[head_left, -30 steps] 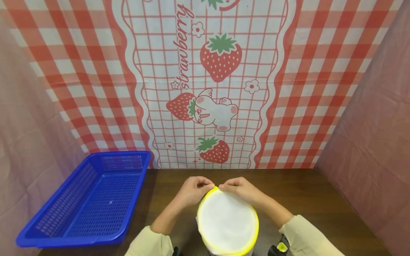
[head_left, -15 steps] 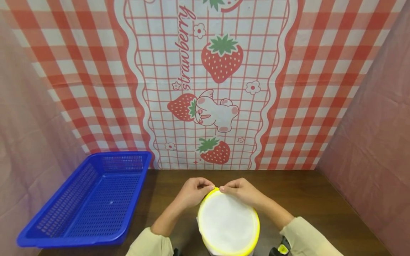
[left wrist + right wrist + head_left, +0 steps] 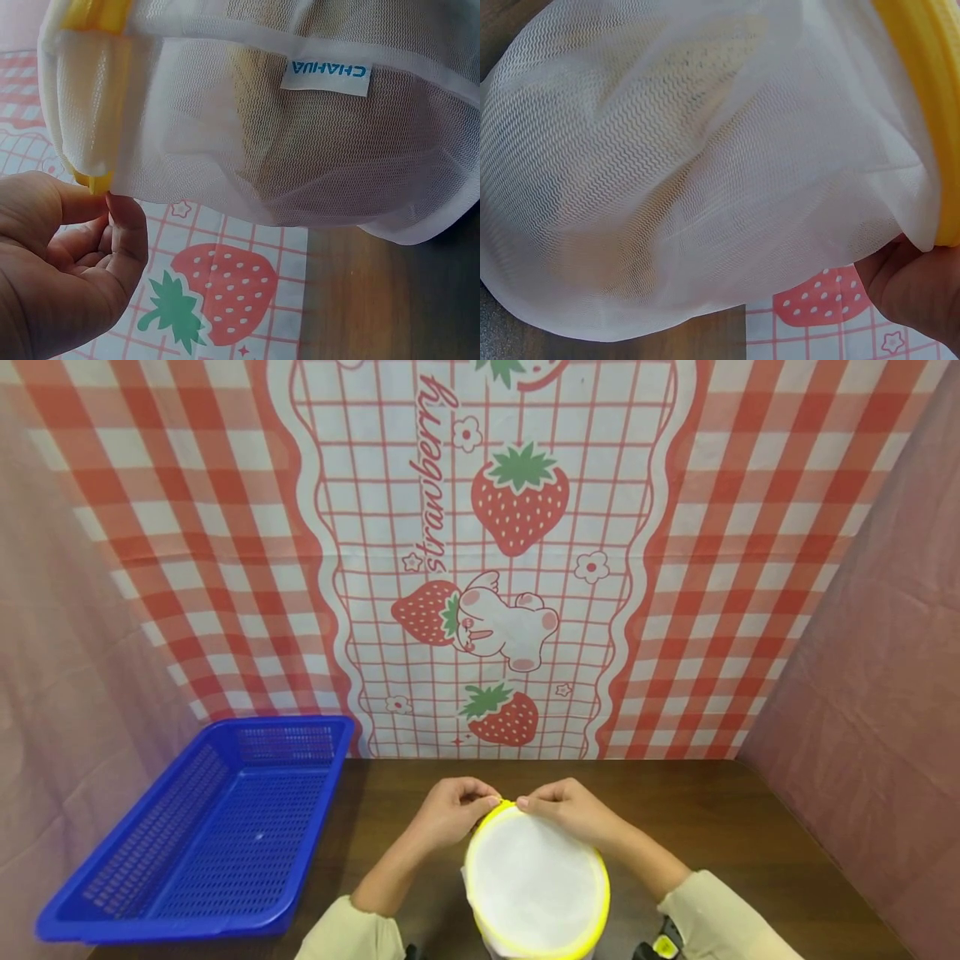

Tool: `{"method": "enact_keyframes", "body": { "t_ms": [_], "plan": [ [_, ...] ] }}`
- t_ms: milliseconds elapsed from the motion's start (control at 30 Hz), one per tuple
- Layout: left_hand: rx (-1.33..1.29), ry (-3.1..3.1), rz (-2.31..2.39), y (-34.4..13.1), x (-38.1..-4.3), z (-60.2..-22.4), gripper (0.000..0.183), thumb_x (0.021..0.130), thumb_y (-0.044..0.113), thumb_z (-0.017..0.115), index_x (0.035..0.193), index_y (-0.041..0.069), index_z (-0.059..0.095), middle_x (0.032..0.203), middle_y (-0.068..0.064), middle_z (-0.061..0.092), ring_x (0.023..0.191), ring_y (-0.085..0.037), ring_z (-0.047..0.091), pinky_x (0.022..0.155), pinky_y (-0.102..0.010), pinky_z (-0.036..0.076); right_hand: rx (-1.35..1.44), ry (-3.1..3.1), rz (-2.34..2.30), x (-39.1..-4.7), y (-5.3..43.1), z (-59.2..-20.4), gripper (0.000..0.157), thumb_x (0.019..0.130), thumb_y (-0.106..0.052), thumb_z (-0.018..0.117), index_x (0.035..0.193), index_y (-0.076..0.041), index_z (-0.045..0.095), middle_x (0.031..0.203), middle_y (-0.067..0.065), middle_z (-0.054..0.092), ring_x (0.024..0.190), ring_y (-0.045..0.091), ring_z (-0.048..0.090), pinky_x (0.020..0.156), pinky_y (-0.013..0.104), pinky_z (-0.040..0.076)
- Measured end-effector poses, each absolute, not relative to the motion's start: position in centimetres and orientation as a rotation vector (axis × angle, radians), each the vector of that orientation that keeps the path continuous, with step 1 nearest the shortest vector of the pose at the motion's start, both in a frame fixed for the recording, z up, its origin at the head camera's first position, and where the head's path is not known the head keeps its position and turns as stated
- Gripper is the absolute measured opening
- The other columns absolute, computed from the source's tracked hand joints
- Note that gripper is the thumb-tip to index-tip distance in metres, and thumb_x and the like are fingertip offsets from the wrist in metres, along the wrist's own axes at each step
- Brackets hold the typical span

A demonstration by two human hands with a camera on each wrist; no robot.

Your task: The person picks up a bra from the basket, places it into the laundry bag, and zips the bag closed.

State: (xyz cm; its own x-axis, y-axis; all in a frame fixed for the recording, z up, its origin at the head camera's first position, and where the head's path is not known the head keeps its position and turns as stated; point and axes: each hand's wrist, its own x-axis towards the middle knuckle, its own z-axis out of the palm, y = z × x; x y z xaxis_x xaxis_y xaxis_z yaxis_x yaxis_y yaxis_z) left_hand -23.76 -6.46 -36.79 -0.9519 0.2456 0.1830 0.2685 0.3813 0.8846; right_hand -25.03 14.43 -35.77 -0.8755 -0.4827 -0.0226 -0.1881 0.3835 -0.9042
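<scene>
A white mesh laundry bag (image 3: 536, 885) stands at the front middle of the table, its round top edged by a yellow zipper (image 3: 602, 906). Something brownish shows faintly through the mesh, and a small CHAHUA label (image 3: 328, 75) is sewn on the side. At the far edge of the zipper, my left hand (image 3: 450, 808) pinches the yellow end piece between thumb and forefinger. Just to its right, my right hand (image 3: 573, 808) pinches the bag's rim, thumb on top. In the right wrist view the bag hides most of that hand's fingers.
A blue plastic basket (image 3: 309, 852) with slotted walls sits on the left of the brown wooden table (image 3: 712, 827). Behind the table hangs a strawberry-print cloth (image 3: 517, 718). Pinkish curtains (image 3: 855, 693) close off both sides.
My right hand has shifted very slightly right along the rim, widening the small gap between the hands. The left hand keeps its pinch, and the bag stays nearly still.
</scene>
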Motion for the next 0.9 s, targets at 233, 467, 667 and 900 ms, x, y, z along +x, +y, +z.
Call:
{"method": "enact_keyframes", "body": {
  "t_ms": [233,467,667,900],
  "plan": [
    [-0.481,-2.620,-1.665,-6.53,-23.69,-36.89,0.019,0.089,0.016,0.063,0.092,-0.002,0.069,0.082,-0.010,0.068,0.063,-0.007,0.055,0.056,-0.022,0.049,-0.555,2.340,-1.493,-25.08,14.27,-36.14,0.034,0.090,-0.033,0.060,0.093,-0.001,0.071,0.075,0.004,0.068,0.060,0.012,0.063,0.055,0.031,0.054],
    [-0.475,-2.634,-1.655,-6.44,-23.65,-36.82,0.019,0.089,0.017,0.062,0.092,0.000,0.069,0.082,-0.009,0.068,0.064,-0.008,0.055,0.057,-0.022,0.048,-0.581,2.347,-1.469,-25.06,14.19,-35.98,0.035,0.090,-0.037,0.060,0.095,-0.003,0.071,0.081,0.004,0.068,0.063,0.012,0.063,0.055,0.030,0.054],
    [-0.483,-2.643,-1.635,-6.50,-23.78,-36.87,0.018,0.089,0.018,0.062,0.092,0.001,0.069,0.082,-0.008,0.068,0.065,-0.009,0.055,0.058,-0.023,0.048,-0.595,2.346,-1.475,-25.11,14.20,-36.04,0.035,0.090,-0.036,0.061,0.094,-0.003,0.071,0.082,0.005,0.069,0.063,0.012,0.063,0.056,0.029,0.054],
    [-0.507,-2.629,-1.620,-6.52,-23.77,-36.83,0.018,0.089,0.018,0.062,0.091,0.001,0.069,0.081,-0.008,0.067,0.065,-0.009,0.055,0.056,-0.022,0.048,-0.574,2.355,-1.494,-25.01,14.41,-35.92,0.036,0.089,-0.035,0.062,0.096,0.000,0.072,0.079,0.005,0.070,0.060,0.012,0.063,0.055,0.030,0.054]
  ]
}}
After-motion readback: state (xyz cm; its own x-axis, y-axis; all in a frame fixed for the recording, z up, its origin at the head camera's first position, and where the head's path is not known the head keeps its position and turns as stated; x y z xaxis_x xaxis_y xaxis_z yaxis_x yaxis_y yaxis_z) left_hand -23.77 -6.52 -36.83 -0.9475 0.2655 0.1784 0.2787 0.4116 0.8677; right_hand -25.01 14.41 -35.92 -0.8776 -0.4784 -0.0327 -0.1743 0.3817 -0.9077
